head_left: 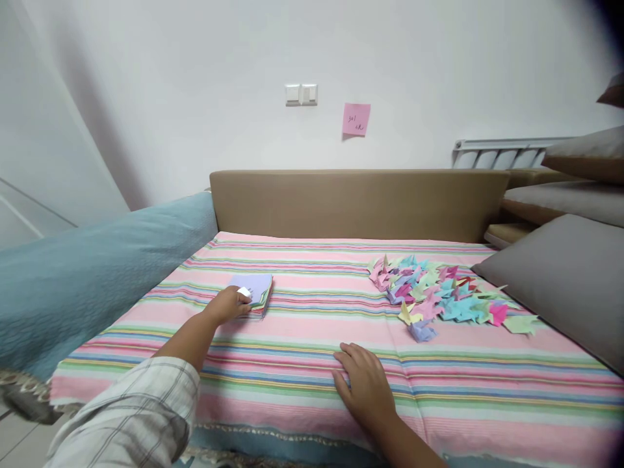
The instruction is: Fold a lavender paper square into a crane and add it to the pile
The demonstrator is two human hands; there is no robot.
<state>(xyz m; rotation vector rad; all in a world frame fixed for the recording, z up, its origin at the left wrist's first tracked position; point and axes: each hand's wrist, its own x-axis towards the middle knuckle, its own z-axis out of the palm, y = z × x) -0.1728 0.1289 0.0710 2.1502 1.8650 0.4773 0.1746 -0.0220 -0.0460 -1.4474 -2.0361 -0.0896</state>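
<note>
While my left hand (pixel 228 306) touches the paper stack (pixel 256 283), left on the striped cloth (pixel 302 351), I cannot tell whether it grasps that or the small white piece (pixel 244 292) by its thumb. My right hand (pixel 363 383): released, fingers extended, near centre; folded papers (pixel 431 292): heaped right, beside a grey cushion (pixel 570 279).

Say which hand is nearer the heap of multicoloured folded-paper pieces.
Right. The right hand is left of the heap and nearer the camera, apart from it; the left hand is farther left, at the square stack of coloured paper sheets.
</note>
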